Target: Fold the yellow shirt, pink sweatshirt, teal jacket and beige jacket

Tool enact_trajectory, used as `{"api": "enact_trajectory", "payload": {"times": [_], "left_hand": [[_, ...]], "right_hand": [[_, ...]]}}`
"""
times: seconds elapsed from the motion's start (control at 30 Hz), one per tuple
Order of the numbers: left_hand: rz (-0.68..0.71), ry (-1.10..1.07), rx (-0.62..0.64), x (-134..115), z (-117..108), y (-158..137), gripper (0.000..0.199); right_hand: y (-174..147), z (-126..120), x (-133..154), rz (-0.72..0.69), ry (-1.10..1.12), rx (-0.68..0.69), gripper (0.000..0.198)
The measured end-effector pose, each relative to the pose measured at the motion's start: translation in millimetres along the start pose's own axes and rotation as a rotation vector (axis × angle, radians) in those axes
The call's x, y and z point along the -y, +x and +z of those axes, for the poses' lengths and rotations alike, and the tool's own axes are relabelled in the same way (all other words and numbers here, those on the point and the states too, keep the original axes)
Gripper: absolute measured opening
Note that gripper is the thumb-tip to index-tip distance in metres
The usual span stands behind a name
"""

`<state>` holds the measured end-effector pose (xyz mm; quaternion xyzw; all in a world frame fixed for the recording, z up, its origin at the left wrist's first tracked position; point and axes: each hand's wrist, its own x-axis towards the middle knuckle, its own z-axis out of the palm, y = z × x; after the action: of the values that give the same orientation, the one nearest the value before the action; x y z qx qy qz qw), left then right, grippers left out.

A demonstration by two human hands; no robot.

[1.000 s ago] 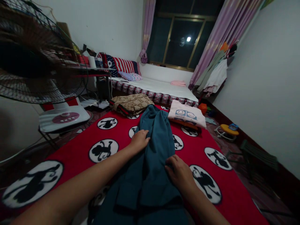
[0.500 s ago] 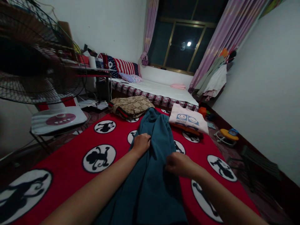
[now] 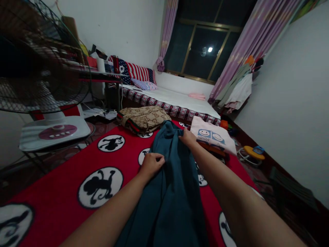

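A pair of teal trousers [image 3: 177,192] lies lengthwise on the red blanket [image 3: 64,181], its gathered top end pointing away from me. My left hand [image 3: 151,166] rests over the left side of the trousers, thumb and fingers pinched together at the cloth. Farther out, my right hand [image 3: 188,138] is closed on the right edge near the top end, its fingertips partly hidden. The near end of the trousers runs out of view at the bottom.
Past the trousers lies a tan patterned bag [image 3: 144,118]. A folded pale pink shirt [image 3: 212,135] is close to my right hand. A fan [image 3: 43,68] stands at the left. Behind is a bed [image 3: 169,97]; a yellow stool [image 3: 253,152] is at the right.
My right hand has moved forward along the right side of the trousers to the top end and closed there. My left hand has shifted slightly nearer. The view has shifted a little.
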<state>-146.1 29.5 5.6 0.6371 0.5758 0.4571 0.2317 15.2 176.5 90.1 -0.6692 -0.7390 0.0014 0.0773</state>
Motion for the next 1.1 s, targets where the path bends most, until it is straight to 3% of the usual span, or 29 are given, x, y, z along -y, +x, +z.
{"api": "enact_trajectory", "payload": {"times": [0.13, 0.23, 0.37, 0.5, 0.57, 0.67, 0.73, 0.8, 0.93, 1.1], "left_hand": [[-0.22, -0.07, -0.124, 0.2, -3.1, 4.2, 0.024], [-0.247, -0.006, -0.197, 3.5, -2.3, 8.1, 0.021], [-0.198, 0.139, -0.234, 8.5, 0.4, 10.8, 0.018], [-0.216, 0.165, -0.235, 10.0, -0.7, 11.7, 0.021], [-0.228, 0.153, -0.225, 9.9, -2.3, 12.0, 0.022], [-0.23, 0.114, -0.207, 10.2, -4.3, 11.8, 0.022], [-0.23, 0.079, -0.188, 10.9, -5.1, 11.0, 0.025], [-0.235, 0.044, -0.143, 11.6, -6.1, 10.0, 0.03], [-0.232, 0.022, -0.007, 11.2, -13.2, 10.4, 0.027], [-0.148, 0.129, 0.084, 0.2, -37.4, 3.5, 0.03]], "right_hand": [[11.6, 11.0, -12.0, 0.038, 0.012, -0.067, 0.026], [13.8, 22.4, -16.3, 0.059, 0.03, -0.08, 0.031], [12.9, 33.0, -16.9, -0.016, 0.087, 0.036, 0.048], [-1.3, 28.8, -21.1, -0.153, 0.195, 0.156, 0.07], [-24.7, 24.6, -26.4, -0.278, 0.275, 0.12, 0.07], [-86.2, 16.1, -38.5, -0.593, 0.459, -0.049, 0.042], [-138.9, 6.3, -48.2, -0.764, 0.562, -0.055, 0.028], [-192.0, -6.2, -57.6, -0.828, 0.574, 0.041, 0.031], [-274.2, -24.6, -67.7, -0.902, 0.457, 0.208, 0.057], [-316.1, -10.9, -63.3, -0.821, 0.307, 0.178, 0.046]]}}
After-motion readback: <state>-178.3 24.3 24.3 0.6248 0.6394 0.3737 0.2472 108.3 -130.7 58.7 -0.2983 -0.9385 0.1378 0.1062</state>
